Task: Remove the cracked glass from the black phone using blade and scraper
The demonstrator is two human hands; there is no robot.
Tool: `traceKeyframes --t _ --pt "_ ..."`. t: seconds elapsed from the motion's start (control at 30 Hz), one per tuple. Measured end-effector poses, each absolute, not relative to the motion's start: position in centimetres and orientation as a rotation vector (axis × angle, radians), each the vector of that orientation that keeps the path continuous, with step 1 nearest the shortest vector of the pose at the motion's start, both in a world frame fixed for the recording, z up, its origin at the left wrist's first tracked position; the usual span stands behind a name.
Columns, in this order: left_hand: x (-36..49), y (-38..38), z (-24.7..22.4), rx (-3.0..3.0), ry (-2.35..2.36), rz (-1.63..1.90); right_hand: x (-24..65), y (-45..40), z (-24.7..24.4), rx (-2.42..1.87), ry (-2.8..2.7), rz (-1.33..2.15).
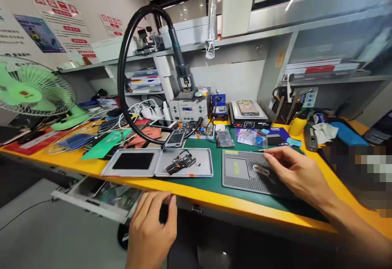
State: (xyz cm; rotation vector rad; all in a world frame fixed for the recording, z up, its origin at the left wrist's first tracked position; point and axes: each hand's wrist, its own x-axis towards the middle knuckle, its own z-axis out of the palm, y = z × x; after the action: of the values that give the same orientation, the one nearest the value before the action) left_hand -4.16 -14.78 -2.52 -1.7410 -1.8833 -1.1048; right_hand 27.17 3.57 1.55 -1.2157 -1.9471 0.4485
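Note:
My right hand (295,175) is over the right end of a grey perforated mat (245,185), pinching a thin pointed tool (259,150). Only the tool's slim tip shows past my fingers. A metal razor blade (261,170) lies on the mat just left of that hand. My left hand (153,224) hovers in front of the bench edge, near an open drawer. Its fingers are curled towards the thumb, and what they hold, if anything, is hidden. Left of the mat, an open white case (206,163) contains small dark electronic parts (182,162) and a flat dark screen (133,161).
Behind the case stands a grey soldering station (191,107) with a thick black hose (120,69) arching over the bench. A green fan (33,93) is at left. A yellow bottle (297,126) and a black tool holder (283,107) are at right. The drawer (92,205) juts out below.

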Motion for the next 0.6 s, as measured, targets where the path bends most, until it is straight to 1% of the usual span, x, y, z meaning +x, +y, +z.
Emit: traceKeyframes --t 0.1,0.23,0.4,0.5,0.6 --pt "-5.8 -13.2 -1.8 -1.797 -1.939 -0.947 27.2 3.4 1.1 -1.167 -1.844 0.203" --pt "-6.2 -11.8 -1.7 -1.822 -1.926 -0.845 27.6 0.6 0.6 -1.158 -1.764 0.105" --pt "-5.1 -12.6 -2.7 -1.813 -1.754 -0.982 27.5 -3.5 -1.2 -1.162 -1.730 0.071" --pt "-3.8 -14.0 -3.3 -1.898 -1.621 -1.082 27.2 -3.9 -2.2 -1.134 -1.685 0.028" --pt "-2.3 -15.9 -4.4 -2.028 -1.550 -1.102 27.2 -3.7 -2.7 -1.064 -1.672 -0.027"
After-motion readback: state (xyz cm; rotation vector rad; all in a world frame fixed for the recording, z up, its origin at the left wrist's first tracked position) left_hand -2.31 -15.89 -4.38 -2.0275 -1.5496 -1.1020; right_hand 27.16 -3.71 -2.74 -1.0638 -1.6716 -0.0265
